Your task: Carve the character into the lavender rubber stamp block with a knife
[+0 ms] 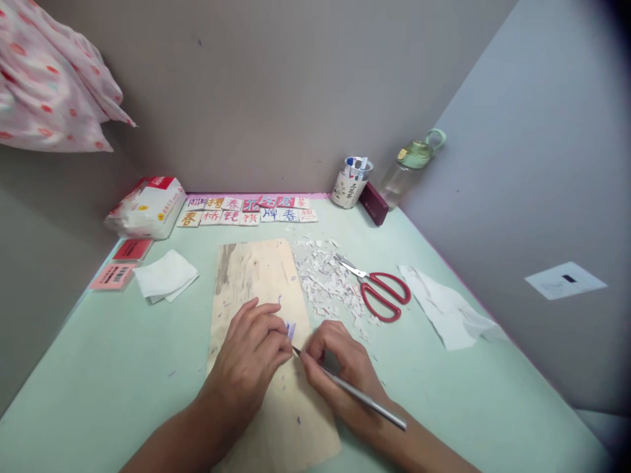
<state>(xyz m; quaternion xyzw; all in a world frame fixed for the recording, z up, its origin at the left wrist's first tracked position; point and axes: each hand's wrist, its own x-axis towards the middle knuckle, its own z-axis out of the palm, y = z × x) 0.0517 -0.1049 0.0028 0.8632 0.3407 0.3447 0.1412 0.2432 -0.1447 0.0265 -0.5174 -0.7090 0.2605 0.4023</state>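
In my right hand [340, 368] is a slim silver craft knife [365, 397], gripped like a pen. The knife's dark tip points left, close to the fingertips of my left hand [256, 348]. Under those bent fingers is a small white piece with purple marks [290, 330], partly hidden, held down against a wooden board [256, 276]. The board lies lengthwise in front of me, with tiny purple scraps scattered on it. Dark stains show at its far left corner.
Red-handled scissors [387, 295] lie right of the board beside a heap of paper scraps [328, 276]. Two rows of character tiles [246, 210] line the back. Around them are a tissue pack [152, 207], a pen-filled can [351, 184], a bottle [407, 171] and tissues [446, 309].
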